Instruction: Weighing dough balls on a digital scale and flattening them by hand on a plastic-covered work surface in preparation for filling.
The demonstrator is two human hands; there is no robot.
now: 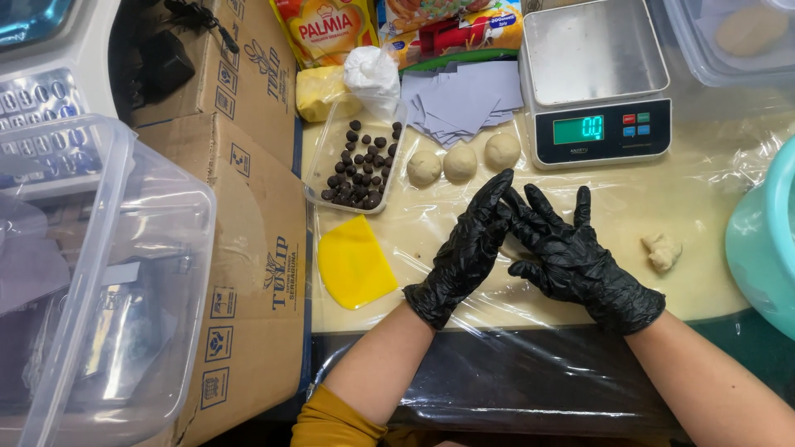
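Near the centre of the frame, the left hand (464, 248) and the right hand (571, 261), both in black gloves, are pressed palm to palm with fingers stretched out flat. Whether anything sits between the palms cannot be told (the gloves hide it completely). They hover over a work surface covered in clear plastic film (629, 199).

Just above the hands, three dough balls (460, 162) lie in a row on the film, close to one another. To the right of the right hand, a small ragged dough lump (662, 251) rests apart. Left of the left hand lies a yellow plastic scraper (354, 261), flat on the film. Above it, a clear tray (327, 149) holds dark round filling balls (360, 174).

At upper right stands a digital kitchen scale (596, 83) with a steel platform and a lit display. Beside it, toward the top centre, is a heap of pale purple paper squares (464, 99). A teal bowl (766, 240) cuts into the right edge, and cardboard boxes (257, 248) fill the left-centre.
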